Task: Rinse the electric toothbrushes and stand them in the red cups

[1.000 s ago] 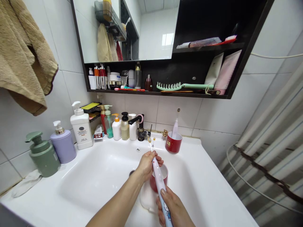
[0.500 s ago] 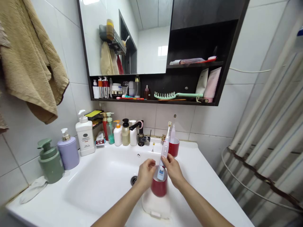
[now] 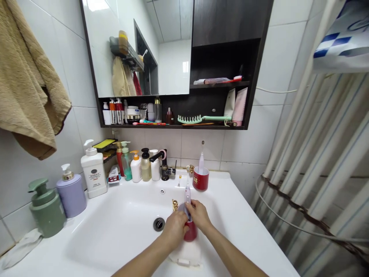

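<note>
A pale pink electric toothbrush (image 3: 188, 193) stands upright, its lower end inside a red cup (image 3: 190, 234). My right hand (image 3: 199, 214) is closed on the toothbrush handle near the cup's rim. My left hand (image 3: 175, 227) is curled against the left side of the same cup, gripping it; some fingertips are hidden. A gold handle (image 3: 174, 204) sticks out beyond the left hand. Under the cup lies a white soap dish or lid (image 3: 186, 254) on the basin's edge.
Behind, a second red cup (image 3: 201, 180) holds another toothbrush (image 3: 201, 163). The black faucet (image 3: 163, 165) rises over the white basin (image 3: 121, 215). Pump bottles (image 3: 95, 171) line the back left. A dark cabinet shelf (image 3: 173, 127) hangs above, and white pipes (image 3: 288, 154) stand right.
The toothbrush has gone down into the front cup with my right hand. My left hand has closed in on the cup's side. The view has shifted a little to the right.
</note>
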Action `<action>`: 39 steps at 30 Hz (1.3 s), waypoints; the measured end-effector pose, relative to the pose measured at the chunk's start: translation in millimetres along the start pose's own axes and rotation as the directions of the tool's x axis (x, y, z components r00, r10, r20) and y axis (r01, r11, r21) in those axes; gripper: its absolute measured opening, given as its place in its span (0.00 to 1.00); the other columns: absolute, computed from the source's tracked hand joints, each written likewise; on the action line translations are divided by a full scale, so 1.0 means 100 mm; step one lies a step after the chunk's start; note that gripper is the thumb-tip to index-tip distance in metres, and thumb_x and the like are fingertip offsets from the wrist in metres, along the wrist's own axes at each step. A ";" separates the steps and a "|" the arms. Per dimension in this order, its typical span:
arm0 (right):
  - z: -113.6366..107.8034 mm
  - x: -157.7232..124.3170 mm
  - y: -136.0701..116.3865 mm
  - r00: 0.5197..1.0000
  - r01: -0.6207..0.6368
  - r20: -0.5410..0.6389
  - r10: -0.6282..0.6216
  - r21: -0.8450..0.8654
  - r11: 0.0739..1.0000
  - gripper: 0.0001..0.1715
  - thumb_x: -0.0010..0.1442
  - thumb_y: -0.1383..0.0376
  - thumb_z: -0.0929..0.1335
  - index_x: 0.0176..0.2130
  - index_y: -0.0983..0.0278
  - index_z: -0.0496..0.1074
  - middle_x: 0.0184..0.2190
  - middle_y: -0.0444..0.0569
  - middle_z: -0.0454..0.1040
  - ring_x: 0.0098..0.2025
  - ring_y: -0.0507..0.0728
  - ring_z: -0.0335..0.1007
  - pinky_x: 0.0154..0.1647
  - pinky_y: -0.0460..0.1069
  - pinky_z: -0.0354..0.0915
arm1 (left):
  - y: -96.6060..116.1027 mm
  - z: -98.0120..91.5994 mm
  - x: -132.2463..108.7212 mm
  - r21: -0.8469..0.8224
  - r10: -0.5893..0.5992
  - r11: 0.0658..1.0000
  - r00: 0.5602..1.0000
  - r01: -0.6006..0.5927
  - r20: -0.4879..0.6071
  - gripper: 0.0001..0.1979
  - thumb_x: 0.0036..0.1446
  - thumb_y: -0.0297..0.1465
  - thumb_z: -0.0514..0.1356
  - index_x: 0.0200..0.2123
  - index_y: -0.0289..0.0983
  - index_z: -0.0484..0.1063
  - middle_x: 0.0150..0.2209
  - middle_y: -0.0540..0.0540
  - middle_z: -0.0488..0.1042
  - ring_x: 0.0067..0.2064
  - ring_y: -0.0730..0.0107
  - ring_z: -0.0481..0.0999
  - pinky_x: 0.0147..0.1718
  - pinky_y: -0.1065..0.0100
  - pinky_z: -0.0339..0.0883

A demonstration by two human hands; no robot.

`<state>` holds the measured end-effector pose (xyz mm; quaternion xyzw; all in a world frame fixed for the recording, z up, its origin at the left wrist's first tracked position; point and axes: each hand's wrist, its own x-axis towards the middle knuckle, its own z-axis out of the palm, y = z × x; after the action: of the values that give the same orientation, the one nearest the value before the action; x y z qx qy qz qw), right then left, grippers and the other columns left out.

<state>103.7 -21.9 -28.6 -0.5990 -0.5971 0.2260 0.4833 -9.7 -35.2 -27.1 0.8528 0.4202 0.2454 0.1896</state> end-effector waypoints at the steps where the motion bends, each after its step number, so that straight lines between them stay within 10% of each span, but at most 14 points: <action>1: -0.04 -0.01 0.00 1.000 -0.001 0.005 0.001 -0.003 1.000 0.15 0.45 0.58 0.59 0.23 0.66 0.67 0.22 0.48 0.69 0.27 0.54 0.63 0.29 0.47 0.56 | 0.04 0.00 0.00 -0.004 0.013 1.000 1.000 -0.013 0.000 0.06 0.37 0.22 0.51 0.21 0.37 0.64 0.27 0.47 0.66 0.33 0.66 0.63 0.35 0.66 0.55; 7: -0.57 0.09 -0.02 0.999 -0.013 -0.044 0.011 -0.036 0.999 0.18 0.46 0.58 0.57 0.29 0.68 0.67 0.24 0.49 0.71 0.26 0.54 0.64 0.27 0.46 0.57 | 0.46 -0.01 0.27 -0.009 0.202 0.979 0.979 -0.202 0.007 0.03 0.39 0.24 0.52 0.22 0.36 0.63 0.27 0.47 0.65 0.33 0.67 0.62 0.33 0.68 0.55; 16: -1.41 0.73 0.15 0.977 -0.067 -0.214 0.021 -0.210 0.975 0.20 0.45 0.58 0.56 0.27 0.69 0.68 0.22 0.50 0.70 0.24 0.54 0.63 0.23 0.45 0.56 | 0.93 0.23 1.27 -0.210 0.311 0.923 0.947 -0.322 -0.084 0.06 0.36 0.20 0.53 0.17 0.37 0.61 0.27 0.47 0.64 0.35 0.64 0.62 0.37 0.65 0.55; 25: -1.50 1.24 0.41 0.974 -0.122 -0.222 0.045 -0.348 0.930 0.17 0.46 0.61 0.56 0.24 0.68 0.68 0.18 0.49 0.69 0.22 0.53 0.61 0.21 0.44 0.52 | 0.75 0.40 1.88 -0.336 0.361 0.869 0.930 -0.363 -0.072 0.10 0.33 0.16 0.51 0.14 0.37 0.60 0.26 0.49 0.65 0.34 0.66 0.63 0.39 0.65 0.53; 32: -1.51 1.37 0.45 0.990 -0.076 -0.134 0.033 -0.334 0.939 0.13 0.44 0.63 0.59 0.25 0.66 0.69 0.20 0.47 0.70 0.24 0.52 0.63 0.25 0.44 0.55 | 0.61 0.29 1.83 -0.294 0.321 0.885 0.930 -0.363 -0.181 0.12 0.38 0.20 0.52 0.28 0.38 0.65 0.38 0.45 0.64 0.44 0.65 0.58 0.46 0.65 0.44; 36: -1.50 1.28 0.37 0.965 -0.100 -0.263 0.013 -0.321 0.942 0.20 0.44 0.60 0.59 0.35 0.69 0.67 0.29 0.54 0.70 0.32 0.57 0.63 0.32 0.48 0.56 | 0.38 0.12 1.70 -0.100 0.126 0.980 0.931 -0.170 -0.344 0.13 0.38 0.23 0.54 0.33 0.35 0.65 0.45 0.41 0.59 0.48 0.60 0.52 0.47 0.61 0.40; 39: -1.40 1.15 0.19 0.920 -0.068 -0.386 -0.067 -0.325 0.943 0.23 0.46 0.61 0.57 0.40 0.71 0.62 0.38 0.59 0.64 0.42 0.60 0.57 0.41 0.52 0.52 | 0.25 0.04 1.65 -0.045 -0.006 0.999 0.966 -0.006 -0.259 0.07 0.36 0.24 0.56 0.25 0.32 0.66 0.47 0.38 0.56 0.49 0.57 0.52 0.45 0.62 0.46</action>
<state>252.9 45.9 50.5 -0.7049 -0.5177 -0.0022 0.4849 95.0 83.6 25.8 0.8090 0.4355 0.3642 0.1525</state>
